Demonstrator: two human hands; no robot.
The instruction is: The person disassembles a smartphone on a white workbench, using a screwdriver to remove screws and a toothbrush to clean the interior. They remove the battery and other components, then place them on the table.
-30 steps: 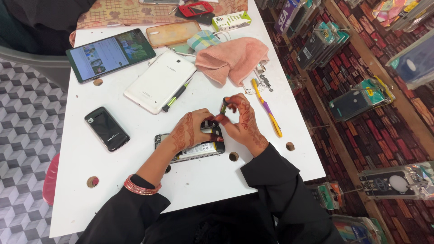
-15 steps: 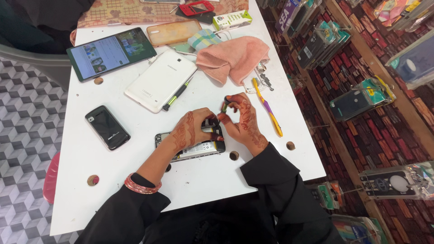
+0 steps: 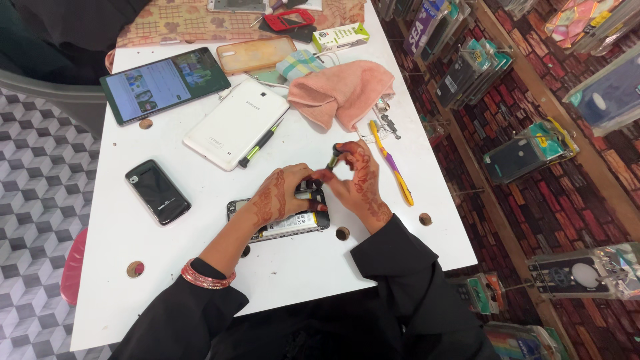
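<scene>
An opened smartphone point(image 3: 280, 223) with its back cover off lies on the white counter point(image 3: 373, 267), near the front edge and roughly midway along it. The left hand point(image 3: 277, 197) rests on top of the phone, its fingers point(image 3: 301, 190) curled down and pressed on the upper end of the body. The right hand point(image 3: 357, 180) is just beside it, fingers point(image 3: 343, 157) pinched together round the handle of a small screwdriver point(image 3: 332, 160) (dark grip with a green band), which stands steeply tilted with its tip down at the phone's top corner. Both hands carry henna patterns, and red bangles point(image 3: 208, 275) ring the left wrist.

Just right of the right hand lies a yellow and purple toothbrush point(image 3: 393, 170), pointing toward the right edge. Behind the hands, toward the far edge, a pink cloth point(image 3: 340, 93) is bunched up, and beside it a white tablet point(image 3: 233, 123) lies face down with a second green-handled screwdriver point(image 3: 260, 145) against its edge. A dark phone point(image 3: 157, 191) lies toward the left edge, and a lit tablet point(image 3: 163, 83) sits near the far left corner.
</scene>
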